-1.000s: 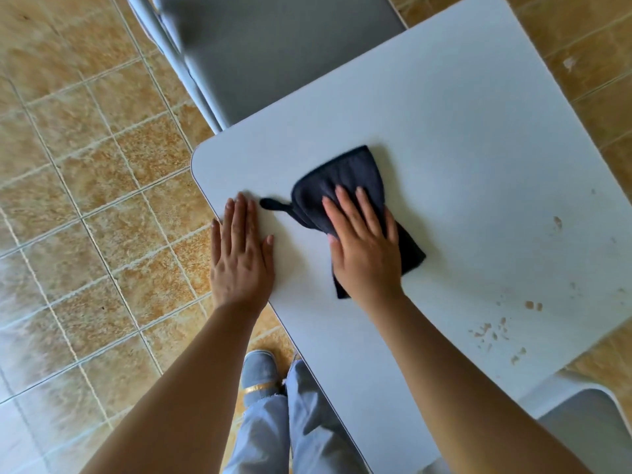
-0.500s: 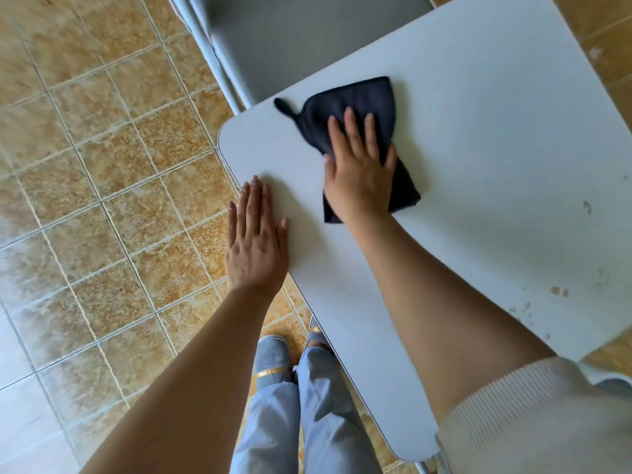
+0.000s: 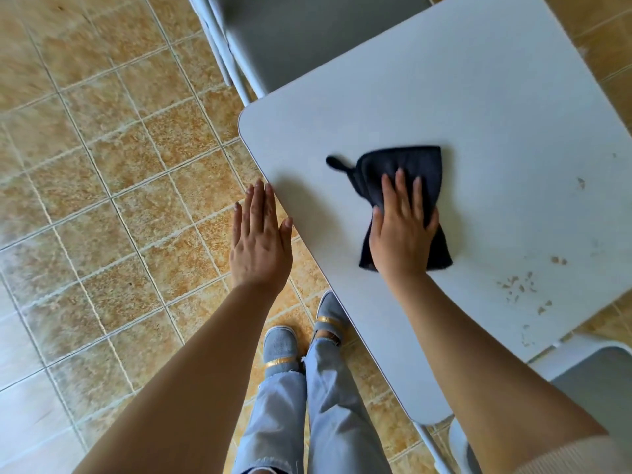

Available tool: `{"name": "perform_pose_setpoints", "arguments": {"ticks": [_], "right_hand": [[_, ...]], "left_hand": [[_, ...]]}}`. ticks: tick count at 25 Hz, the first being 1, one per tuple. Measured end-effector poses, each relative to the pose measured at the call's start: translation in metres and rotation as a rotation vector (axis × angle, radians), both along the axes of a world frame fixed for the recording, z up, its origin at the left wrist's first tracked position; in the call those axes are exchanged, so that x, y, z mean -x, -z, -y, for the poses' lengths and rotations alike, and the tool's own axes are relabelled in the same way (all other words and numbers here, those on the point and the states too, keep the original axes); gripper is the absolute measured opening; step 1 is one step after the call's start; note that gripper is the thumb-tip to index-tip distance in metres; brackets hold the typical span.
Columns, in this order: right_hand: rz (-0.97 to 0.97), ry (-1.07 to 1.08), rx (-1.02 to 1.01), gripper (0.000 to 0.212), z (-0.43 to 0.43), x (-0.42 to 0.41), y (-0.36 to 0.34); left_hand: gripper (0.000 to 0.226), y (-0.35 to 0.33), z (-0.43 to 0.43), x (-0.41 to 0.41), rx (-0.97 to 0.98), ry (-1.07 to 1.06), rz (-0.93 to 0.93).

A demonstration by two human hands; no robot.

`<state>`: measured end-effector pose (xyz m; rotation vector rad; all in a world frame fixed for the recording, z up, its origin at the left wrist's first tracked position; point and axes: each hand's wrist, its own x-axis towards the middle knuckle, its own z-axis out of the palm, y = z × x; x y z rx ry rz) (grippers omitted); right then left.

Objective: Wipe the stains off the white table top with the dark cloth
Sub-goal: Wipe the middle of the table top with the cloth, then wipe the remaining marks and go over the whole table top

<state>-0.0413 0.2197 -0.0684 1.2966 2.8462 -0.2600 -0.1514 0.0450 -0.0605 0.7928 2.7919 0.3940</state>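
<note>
The white table top (image 3: 444, 107) fills the upper right. A dark cloth (image 3: 407, 172) with a small hanging loop lies flat on it. My right hand (image 3: 400, 234) presses down on the cloth's near half, fingers spread over it. My left hand (image 3: 261, 241) is flat and open, off the table's left edge over the floor, with only its thumb by the rim. Brown stains (image 3: 519, 285) speckle the table's near right part, to the right of the cloth. One more spot (image 3: 580, 182) sits farther right.
A grey chair seat (image 3: 307, 32) is pushed in at the table's far side. Another grey chair (image 3: 591, 381) stands at the near right corner. Tan floor tiles (image 3: 102, 165) surround the table. My legs and grey shoes (image 3: 284, 347) are below its near edge.
My right hand has dragged the cloth back from the far left corner toward me and to the right. My left hand has slid off the table top to its left edge.
</note>
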Motion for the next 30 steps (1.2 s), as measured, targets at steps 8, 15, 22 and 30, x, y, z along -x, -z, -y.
{"name": "perform_pose_setpoints", "arguments": {"ticks": [8,15,22,30], "right_hand": [[-0.015,-0.285,0.079,0.052,0.04,0.099,0.0],[-0.084,-0.397,-0.044,0.049,0.083,-0.023,0.005],[-0.031,0.087,-0.07,0.051,0.057,-0.097,0.002],[-0.086,-0.052,-0.051,0.05,0.092,-0.144,0.004]], "left_hand": [[0.064,-0.001,0.025,-0.005,0.014,0.011,-0.005],[0.067,-0.001,0.021,-0.027,0.015,0.067,0.037],[0.066,0.0,-0.004,-0.062,0.041,0.247,0.028],[0.067,0.005,-0.034,-0.103,0.01,0.265,-0.006]]}}
